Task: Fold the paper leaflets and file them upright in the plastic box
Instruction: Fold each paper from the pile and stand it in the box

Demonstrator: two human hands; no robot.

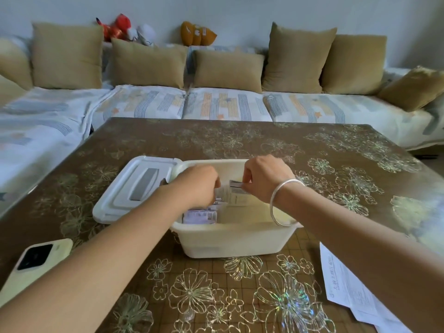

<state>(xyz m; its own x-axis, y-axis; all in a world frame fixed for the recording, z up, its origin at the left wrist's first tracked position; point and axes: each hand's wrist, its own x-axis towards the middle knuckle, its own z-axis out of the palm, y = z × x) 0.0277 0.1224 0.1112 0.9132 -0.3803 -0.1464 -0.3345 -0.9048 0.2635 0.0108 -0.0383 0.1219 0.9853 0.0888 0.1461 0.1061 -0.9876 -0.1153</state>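
- Both hands are over the white box [230, 243], which sits mid-surface with its lid off.
- The left hand [199, 186] reaches in from the left. Its fingers [215, 188] are curled down and grip the left edge of a folded leaflet [236, 194].
- The right hand [264, 179] comes in from the other side. Its fingers [247, 182] are pressed together and pinch the leaflet's top edge.
- The leaflet is upright between the two hands, its lower part down inside the box and its top about level with the rim.
- More leaflets [199, 215] stand packed together in the near left corner of the box, just below the left hand.
- The rest of the box floor on the right side looks bare and pale.
- A silver bangle [280, 198] rings the right wrist, hanging over the box's right rim.
- The lid [134, 188] lies flat on the surface, touching the box's left side, grey handle facing up.
- A phone [36, 260] in a pale case lies camera-up near the left forearm.
- Unfolded printed sheets [346, 289] lie flat at the near right edge of the flower-patterned surface [240, 140].
- Beyond it runs a sofa [228, 104] with tan cushions [228, 68].
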